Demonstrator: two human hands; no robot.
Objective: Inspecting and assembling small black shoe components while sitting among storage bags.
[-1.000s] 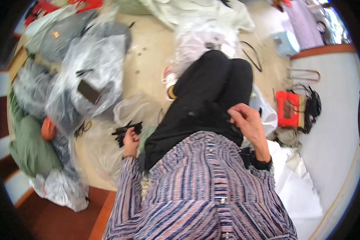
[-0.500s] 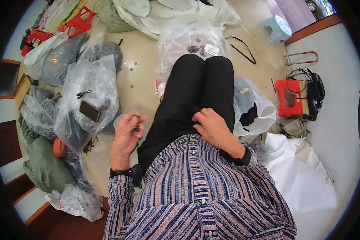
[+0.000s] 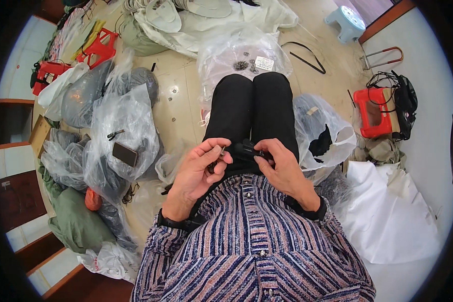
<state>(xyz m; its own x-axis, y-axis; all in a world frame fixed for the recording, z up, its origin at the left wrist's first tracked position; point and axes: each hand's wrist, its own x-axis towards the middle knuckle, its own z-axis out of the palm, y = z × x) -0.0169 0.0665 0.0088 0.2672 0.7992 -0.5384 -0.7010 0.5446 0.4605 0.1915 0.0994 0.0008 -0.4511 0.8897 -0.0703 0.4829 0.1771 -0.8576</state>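
Above my lap, my left hand (image 3: 199,168) pinches a small metal piece (image 3: 222,150) between thumb and fingertips; its exact kind is too small to make out. Curled lower fingers hold something dark that is mostly hidden. My right hand (image 3: 286,173) grips one end of a soft black piece (image 3: 244,150), with thumb and forefinger on it. This black piece spans the gap between the two hands, against my black trousers, so its outline is hard to tell. Beyond my knees lies a small pile of dark metal pieces (image 3: 240,66) on clear plastic.
To the right stands an open plastic bag (image 3: 345,138) with black pieces in it, near a red stool (image 3: 372,113). Stuffed plastic bags (image 3: 121,116) fill the left, with a phone (image 3: 125,154) on top. A black strap (image 3: 307,59) and a blue stool (image 3: 345,24) are farther off.
My left hand has moved right and inward from beside my thigh, bringing the small metal piece up to the black piece. My right hand has shifted slightly right and now holds the black piece out.
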